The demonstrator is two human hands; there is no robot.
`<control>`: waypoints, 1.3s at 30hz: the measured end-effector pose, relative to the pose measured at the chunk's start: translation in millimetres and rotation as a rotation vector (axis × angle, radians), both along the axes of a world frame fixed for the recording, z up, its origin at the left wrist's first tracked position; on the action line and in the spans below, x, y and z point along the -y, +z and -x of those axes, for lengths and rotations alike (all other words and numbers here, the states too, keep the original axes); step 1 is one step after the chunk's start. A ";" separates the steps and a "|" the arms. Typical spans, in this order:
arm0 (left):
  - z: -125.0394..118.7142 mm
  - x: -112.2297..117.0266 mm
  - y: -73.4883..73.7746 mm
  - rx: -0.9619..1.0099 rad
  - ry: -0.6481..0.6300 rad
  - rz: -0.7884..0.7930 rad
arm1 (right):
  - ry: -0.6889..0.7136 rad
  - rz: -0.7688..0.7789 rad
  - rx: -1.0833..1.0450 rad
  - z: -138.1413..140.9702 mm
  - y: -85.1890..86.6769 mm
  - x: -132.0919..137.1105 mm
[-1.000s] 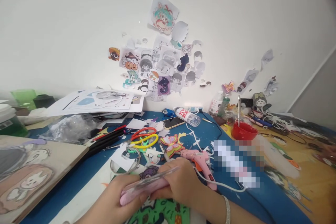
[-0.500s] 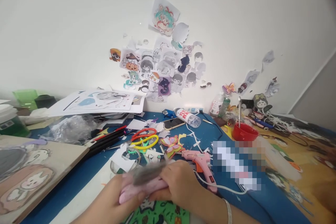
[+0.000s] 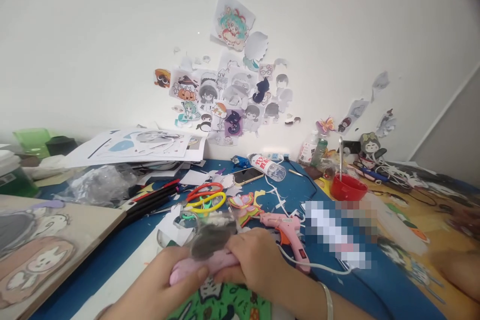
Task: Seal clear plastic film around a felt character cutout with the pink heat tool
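Both my hands hold a soft pink piece with a blurred dark grey part (image 3: 212,241) along its far side; I cannot tell what kind of thing it is. My left hand (image 3: 176,272) grips the pink left end, thumb on the near edge. My right hand (image 3: 258,262) closes over the right end, thumb underneath. Below them lies a green sheet (image 3: 240,302) with drawn figures. A pink glue gun (image 3: 287,225) rests just beyond my right hand. Scissors with red and yellow handles (image 3: 212,203) lie beyond my left hand.
Black pens (image 3: 153,205) and a crumpled clear bag (image 3: 99,185) lie left, near a board with drawings (image 3: 56,250). A plastic bottle (image 3: 268,167), a phone (image 3: 247,176) and paper scraps lie at the back. Right are a red bowl (image 3: 348,187) and another person's arm (image 3: 459,270).
The grey part of the held piece stands higher and more turned toward my view. Both hands keep their hold, nearly in place. At the right edge, the other person's arm reaches further in.
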State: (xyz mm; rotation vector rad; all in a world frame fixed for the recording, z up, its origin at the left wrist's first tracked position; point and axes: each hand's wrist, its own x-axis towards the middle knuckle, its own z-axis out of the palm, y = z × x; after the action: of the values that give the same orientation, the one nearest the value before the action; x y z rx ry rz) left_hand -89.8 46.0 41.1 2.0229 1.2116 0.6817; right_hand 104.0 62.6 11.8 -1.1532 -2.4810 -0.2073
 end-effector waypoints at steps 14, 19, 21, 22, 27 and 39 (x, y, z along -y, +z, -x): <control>-5.2 1.4 -6.8 0.177 0.089 0.018 | -0.042 0.026 -0.027 4.9 -1.8 0.2; -2.4 4.2 -10.3 0.154 0.164 0.037 | -0.040 0.015 0.018 5.6 -2.6 2.1; -0.1 4.7 -13.5 0.139 0.164 -0.001 | -0.028 -0.018 0.023 5.3 -2.9 2.7; 0.6 4.8 -14.9 0.111 0.184 -0.001 | -0.021 -0.027 0.027 4.9 -3.3 2.6; -1.4 2.0 -17.1 0.149 0.175 -0.016 | 0.025 -0.059 0.014 2.5 -4.6 -2.0; -4.2 6.3 -7.4 0.208 0.182 0.062 | -0.013 0.035 0.033 0.8 5.0 5.4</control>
State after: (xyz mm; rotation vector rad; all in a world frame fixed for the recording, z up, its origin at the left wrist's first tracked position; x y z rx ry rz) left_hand -85.6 39.7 33.7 1.7565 1.2846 0.9070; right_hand 103.3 57.2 16.8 -1.1902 -2.5160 -0.1888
